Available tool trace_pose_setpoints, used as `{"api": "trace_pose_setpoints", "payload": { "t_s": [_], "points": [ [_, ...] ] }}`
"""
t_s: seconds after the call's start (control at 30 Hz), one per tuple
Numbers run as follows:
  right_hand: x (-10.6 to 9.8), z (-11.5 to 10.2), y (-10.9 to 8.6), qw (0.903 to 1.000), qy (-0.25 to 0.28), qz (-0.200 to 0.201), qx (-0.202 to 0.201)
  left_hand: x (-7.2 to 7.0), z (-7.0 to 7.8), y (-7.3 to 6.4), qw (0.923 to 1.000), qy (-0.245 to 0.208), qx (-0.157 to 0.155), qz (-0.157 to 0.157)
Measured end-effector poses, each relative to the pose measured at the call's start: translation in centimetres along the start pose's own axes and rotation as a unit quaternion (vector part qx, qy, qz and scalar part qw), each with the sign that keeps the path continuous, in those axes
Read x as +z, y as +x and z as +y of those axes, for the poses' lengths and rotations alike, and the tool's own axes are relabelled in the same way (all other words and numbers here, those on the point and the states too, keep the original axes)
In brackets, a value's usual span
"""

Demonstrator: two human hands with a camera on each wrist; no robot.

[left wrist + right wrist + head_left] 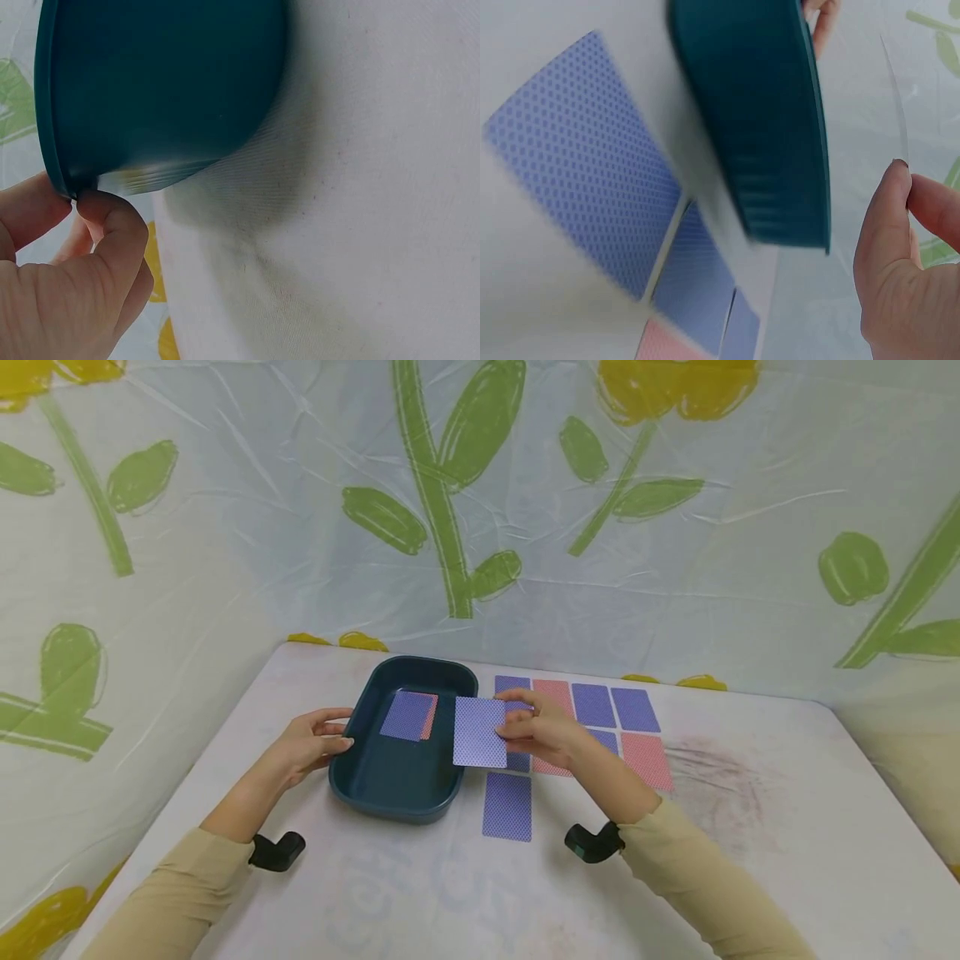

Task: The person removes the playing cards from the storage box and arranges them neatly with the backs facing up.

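Note:
A dark teal tray (397, 789) stands on the table, with a blue-backed playing card (405, 717) lying partly over a red-backed card (431, 718) inside it. My left hand (311, 745) pinches the tray's left rim between thumb and fingers, as the left wrist view shows closely. With thumb and fingers, my right hand (543, 731) pinches a blue-backed playing card (478, 732) by its right edge, above the tray's right rim. In the right wrist view that card (897, 97) appears edge-on, slightly bowed, apart from the tray.
Right of the tray, blue-backed and red-backed cards lie in rows on the white table (750, 827), including a blue card (636, 710) and a red card (647, 760). One blue card (507, 807) lies nearest me. Behind hangs a flower-printed sheet (300, 527).

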State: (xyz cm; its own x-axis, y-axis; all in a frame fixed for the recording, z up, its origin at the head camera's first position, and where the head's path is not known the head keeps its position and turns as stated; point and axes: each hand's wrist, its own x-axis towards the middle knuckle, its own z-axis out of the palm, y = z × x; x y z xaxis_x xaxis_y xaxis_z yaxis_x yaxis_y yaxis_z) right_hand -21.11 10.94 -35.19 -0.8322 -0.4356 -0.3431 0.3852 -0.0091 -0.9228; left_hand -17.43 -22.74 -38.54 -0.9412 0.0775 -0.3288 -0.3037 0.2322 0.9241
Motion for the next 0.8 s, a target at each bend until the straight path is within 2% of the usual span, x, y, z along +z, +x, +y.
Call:
{"api": "trace_pose_setpoints", "payload": {
  "t_s": [0.3,0.53,0.8],
  "points": [
    [-2.9,1.0,-1.7,0.9998,-0.002,-0.015,-0.008,0.0,0.3,0.2,0.9999,0.002,-0.010,0.003],
    [-4.8,2.0,-3.7,0.9992,-0.037,0.010,0.013,0.1,0.4,0.1,0.9999,0.000,-0.010,0.003],
    [-6.3,3.7,-5.6,0.9986,-0.019,0.026,0.042,0.0,0.3,0.1,0.9999,-0.001,-0.012,0.002]
  ]
}}
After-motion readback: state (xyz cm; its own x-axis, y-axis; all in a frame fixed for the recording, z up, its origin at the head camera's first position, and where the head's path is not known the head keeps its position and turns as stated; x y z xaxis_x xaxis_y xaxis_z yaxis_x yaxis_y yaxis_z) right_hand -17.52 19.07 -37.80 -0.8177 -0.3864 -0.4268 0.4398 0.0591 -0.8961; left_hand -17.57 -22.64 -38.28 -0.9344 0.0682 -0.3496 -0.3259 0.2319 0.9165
